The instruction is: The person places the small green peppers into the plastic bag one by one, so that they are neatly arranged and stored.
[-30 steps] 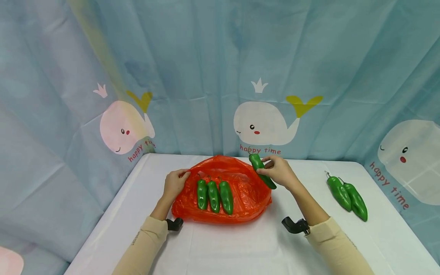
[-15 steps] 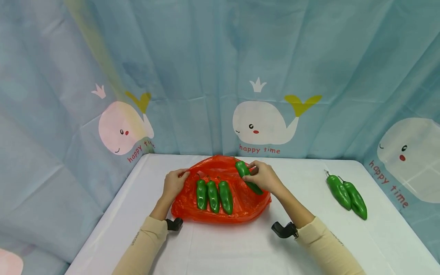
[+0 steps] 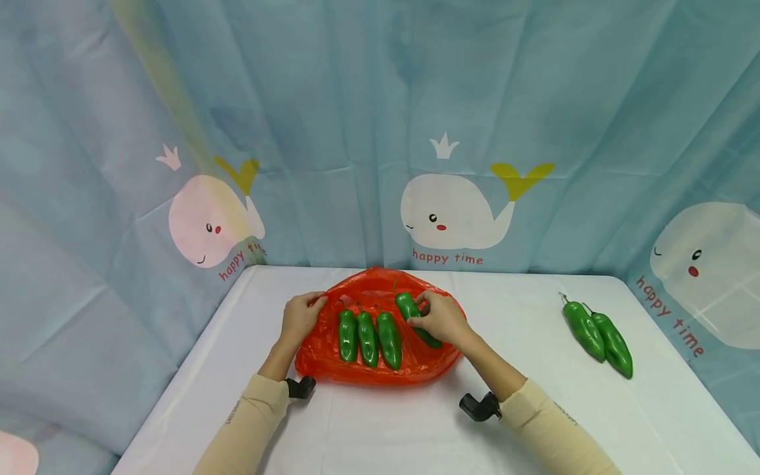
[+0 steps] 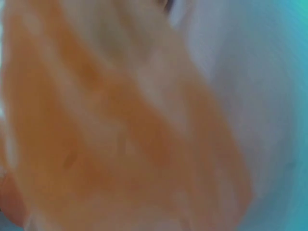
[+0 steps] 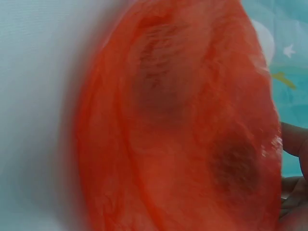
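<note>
A red plastic bag (image 3: 380, 377) lies spread open on the white table, with three green peppers (image 3: 368, 339) side by side in it. At the bag's left edge my left hand (image 3: 300, 319) pinches the rim between thumb and fingers. My right hand (image 3: 442, 319) holds another green pepper (image 3: 408, 306), tilted, over the right part of the bag's opening. In the right wrist view the bag's red side (image 5: 178, 125) fills the middle, and dark shapes show through it. An orange-red blur (image 4: 125, 144) covers most of the left wrist view.
Two more green peppers (image 3: 600, 336) lie together on the right side of the white table (image 3: 380, 435). Behind the table hangs a blue curtain (image 3: 332, 132) printed with whales. A black wrist camera (image 3: 479, 407) sits on the right forearm, another (image 3: 301, 387) on the left.
My right hand has carried its pepper left and down, from the bag's right edge to over its inside. The left hand stays at the rim.
</note>
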A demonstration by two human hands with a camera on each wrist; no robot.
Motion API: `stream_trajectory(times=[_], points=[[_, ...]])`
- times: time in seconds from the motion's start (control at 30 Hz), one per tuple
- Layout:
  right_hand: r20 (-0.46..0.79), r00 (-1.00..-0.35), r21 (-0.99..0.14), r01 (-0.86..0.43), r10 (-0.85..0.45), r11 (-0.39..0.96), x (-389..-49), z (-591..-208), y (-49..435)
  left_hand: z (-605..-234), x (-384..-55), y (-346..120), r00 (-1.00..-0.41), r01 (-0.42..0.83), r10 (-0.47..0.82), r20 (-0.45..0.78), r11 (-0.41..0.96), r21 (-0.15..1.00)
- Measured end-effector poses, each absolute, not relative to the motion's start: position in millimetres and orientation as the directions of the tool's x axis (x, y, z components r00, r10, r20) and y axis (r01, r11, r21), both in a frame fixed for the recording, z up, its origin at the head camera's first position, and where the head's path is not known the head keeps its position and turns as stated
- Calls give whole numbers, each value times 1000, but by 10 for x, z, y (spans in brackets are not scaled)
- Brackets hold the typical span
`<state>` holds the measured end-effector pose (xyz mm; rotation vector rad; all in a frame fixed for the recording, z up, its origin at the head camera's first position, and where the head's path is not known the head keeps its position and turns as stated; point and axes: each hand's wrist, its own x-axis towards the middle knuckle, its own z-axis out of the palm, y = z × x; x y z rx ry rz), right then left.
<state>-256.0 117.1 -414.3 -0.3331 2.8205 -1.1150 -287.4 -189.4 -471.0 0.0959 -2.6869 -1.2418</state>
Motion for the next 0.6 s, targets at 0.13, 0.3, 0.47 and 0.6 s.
stream_trajectory(times=[0.13,0.3,0.47,0.6], points=[[-12,-972,-670,-166,-234,724,-2557,-4183,1112,-4716,-2878,-1885,-980,23,-135,146,654,756],[-40,-969,-620,-168,-244,766,-2565,-4222,1031,-4696,-2875,-1883,-976,33,-139,166,661,750],[-82,-966,-556,-162,-247,816,-2569,-4266,957,-4697,-2854,-1868,-973,41,-145,181,661,749],[-91,-972,-530,-136,-216,837,-2579,-4300,918,-4684,-2860,-1859,-971,46,-145,190,666,745]])
